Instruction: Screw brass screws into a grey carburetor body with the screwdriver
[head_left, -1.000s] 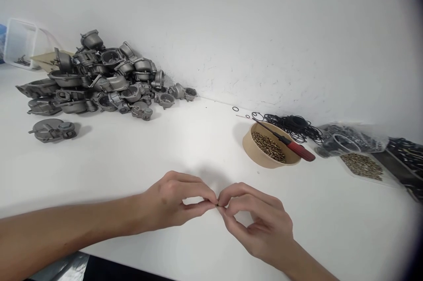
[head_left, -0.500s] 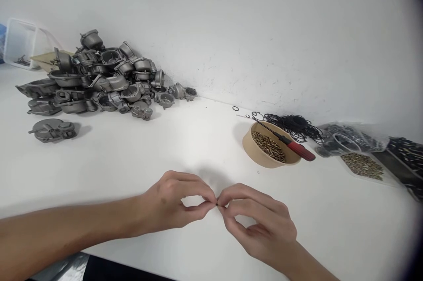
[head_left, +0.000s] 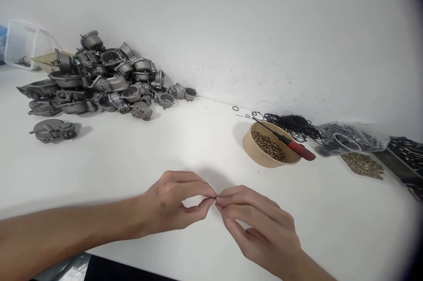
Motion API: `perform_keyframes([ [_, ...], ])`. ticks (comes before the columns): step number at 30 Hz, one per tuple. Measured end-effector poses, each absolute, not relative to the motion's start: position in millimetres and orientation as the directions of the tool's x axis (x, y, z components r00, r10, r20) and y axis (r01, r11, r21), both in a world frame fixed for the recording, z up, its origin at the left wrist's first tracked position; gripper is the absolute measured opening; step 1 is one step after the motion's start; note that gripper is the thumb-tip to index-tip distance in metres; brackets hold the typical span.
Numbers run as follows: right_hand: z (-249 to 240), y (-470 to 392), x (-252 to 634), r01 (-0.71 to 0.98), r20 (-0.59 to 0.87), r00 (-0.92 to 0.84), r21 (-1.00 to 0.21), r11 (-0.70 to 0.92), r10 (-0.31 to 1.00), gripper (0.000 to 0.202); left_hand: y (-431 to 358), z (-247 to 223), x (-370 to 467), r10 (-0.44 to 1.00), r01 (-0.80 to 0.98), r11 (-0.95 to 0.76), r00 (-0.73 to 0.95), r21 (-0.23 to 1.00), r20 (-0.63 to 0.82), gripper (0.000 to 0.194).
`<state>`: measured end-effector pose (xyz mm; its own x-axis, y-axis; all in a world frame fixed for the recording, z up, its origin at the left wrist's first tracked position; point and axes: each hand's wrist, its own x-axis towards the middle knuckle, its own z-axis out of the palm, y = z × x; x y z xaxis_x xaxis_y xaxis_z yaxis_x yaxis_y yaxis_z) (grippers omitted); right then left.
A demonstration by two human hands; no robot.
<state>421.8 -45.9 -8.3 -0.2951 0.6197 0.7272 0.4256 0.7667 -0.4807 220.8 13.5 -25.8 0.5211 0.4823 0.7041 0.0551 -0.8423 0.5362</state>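
Over the white table (head_left: 158, 148), near its front edge, my left hand (head_left: 180, 199) pinches with thumb and forefinger. Meeting it at the fingertips is my right hand (head_left: 261, 223), its thumb and fingers also closed. A tiny dark part (head_left: 215, 198) shows between the two sets of fingertips, too small to name. Beyond my right hand stands a tan paper bowl (head_left: 253, 154) holding many small brass-coloured pieces (head_left: 268, 146). A screwdriver (head_left: 299, 149) with a red and black handle lies across its rim.
Grey cast-metal carburetor bowls (head_left: 109, 82) are heaped at the back left, with one piece (head_left: 54, 131) apart in front. Black rubber rings (head_left: 292, 126) lie behind the paper bowl. Bagged parts (head_left: 357, 135) and a tray of brass-coloured pieces (head_left: 363, 166) sit at right.
Both hands stay together at the fingertips. The pinched tips have shifted slightly up and left, and my right fingers have changed their hold a little.
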Motion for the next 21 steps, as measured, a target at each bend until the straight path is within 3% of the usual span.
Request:
perform_keyframes([
  [21, -6.1, -45.2, 421.0, 0.426, 0.678, -0.266, -0.555, 0.714, 0.686, 0.028, 17.3, -32.8, 213.3, 0.363, 0.054, -0.904, 0.620, 0.423, 0.696, 0.014],
])
